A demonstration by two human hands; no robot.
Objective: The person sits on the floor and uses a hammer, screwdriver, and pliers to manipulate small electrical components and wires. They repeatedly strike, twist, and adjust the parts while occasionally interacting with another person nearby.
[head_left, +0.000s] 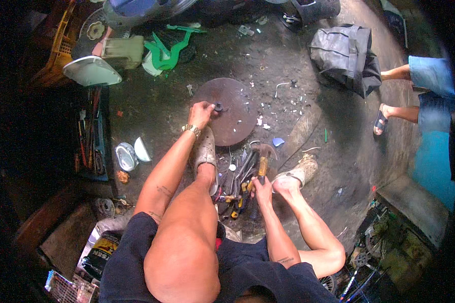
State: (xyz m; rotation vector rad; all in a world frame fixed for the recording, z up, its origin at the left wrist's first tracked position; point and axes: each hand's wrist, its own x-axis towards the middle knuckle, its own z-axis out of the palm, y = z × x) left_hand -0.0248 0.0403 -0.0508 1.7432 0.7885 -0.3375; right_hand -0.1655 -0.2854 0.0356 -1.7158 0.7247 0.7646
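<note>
My left hand [201,114] reaches over a round, rust-brown metal plate [232,121] lying on the floor. Its fingers pinch a small dark round part [218,107] against the plate. In my right hand [261,189] is a hammer [263,164], gripped by its handle, head pointing away from me. The hammer is held over a heap of hand tools [237,194] with yellow-and-black handles, between my feet. Small white scraps [259,121] lie on and beside the plate's right side.
A blue tool tray [101,136] and two white-rimmed round pieces [127,156] are at left. Green plastic parts [169,55] lie at the far left. A dark bag [341,55] stands at the far right, near another person's sandalled foot [381,118]. Bicycle parts [364,257] crowd the near right.
</note>
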